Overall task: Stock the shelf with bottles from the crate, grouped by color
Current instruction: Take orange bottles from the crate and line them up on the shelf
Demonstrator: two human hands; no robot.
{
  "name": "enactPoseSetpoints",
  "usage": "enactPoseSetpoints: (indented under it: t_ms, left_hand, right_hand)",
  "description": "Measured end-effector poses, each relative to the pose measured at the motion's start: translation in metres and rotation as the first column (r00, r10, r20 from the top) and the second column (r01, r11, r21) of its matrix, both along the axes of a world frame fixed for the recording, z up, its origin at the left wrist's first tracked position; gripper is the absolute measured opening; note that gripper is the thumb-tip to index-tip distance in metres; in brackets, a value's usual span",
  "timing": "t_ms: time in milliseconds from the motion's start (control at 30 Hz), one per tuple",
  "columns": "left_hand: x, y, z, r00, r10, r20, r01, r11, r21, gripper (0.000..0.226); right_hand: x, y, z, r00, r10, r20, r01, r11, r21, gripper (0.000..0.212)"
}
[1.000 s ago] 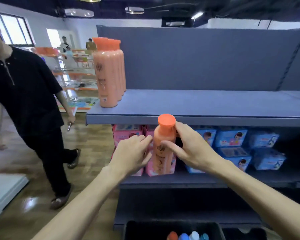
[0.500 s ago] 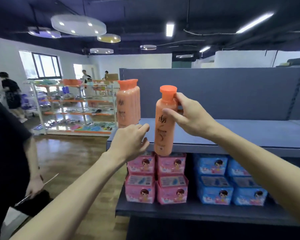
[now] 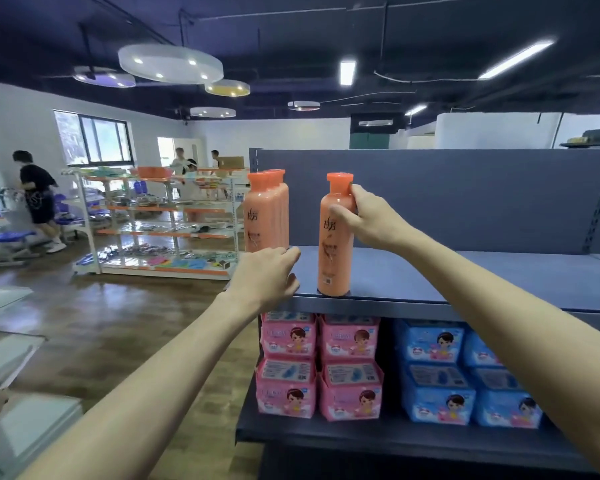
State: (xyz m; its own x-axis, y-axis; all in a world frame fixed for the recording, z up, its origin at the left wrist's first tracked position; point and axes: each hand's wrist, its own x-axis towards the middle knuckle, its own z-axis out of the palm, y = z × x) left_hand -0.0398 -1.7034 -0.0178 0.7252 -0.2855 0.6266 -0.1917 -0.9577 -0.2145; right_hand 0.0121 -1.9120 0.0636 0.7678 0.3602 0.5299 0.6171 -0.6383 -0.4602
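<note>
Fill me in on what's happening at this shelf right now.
A person is stocking the top shelf with orange bottles. The right hand grips the shoulder of one orange bottle, which stands upright at the shelf's front edge. The left hand rests on that edge, holding nothing. A row of matching orange bottles already stands at the shelf's left end, with a gap between it and the held one.

wood floor (image 3: 94, 327), white walls (image 3: 18, 133), window (image 3: 94, 138), round ceiling lamps (image 3: 170, 64), dark ceiling (image 3: 291, 26)
</note>
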Motion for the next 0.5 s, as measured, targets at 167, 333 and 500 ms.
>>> enactPoseSetpoints:
  t_ms: [167,333,500]
  left_hand:
    - [0.005,-0.001,-0.006,1.0,0.011,-0.002,-0.011,1.0,-0.003,0.021]
    - [0.01,-0.001,-0.014,1.0,-0.003,-0.014,0.003,1.0,-0.021,0.021]
    - [0.019,-0.002,-0.019,1.0,-0.007,-0.013,0.007,1.0,-0.023,0.022]
  right_hand:
    - [0.006,0.006,-0.004,0.999,0.003,-0.05,-0.004,1.0,-0.023,0.033]
    - [0.004,0.009,-0.017,0.998,-0.015,-0.06,0.014,1.0,-0.002,0.066]
    - [-0.002,0.009,-0.05,0.987,-0.101,-0.126,0.096,0.995,-0.039,0.112]
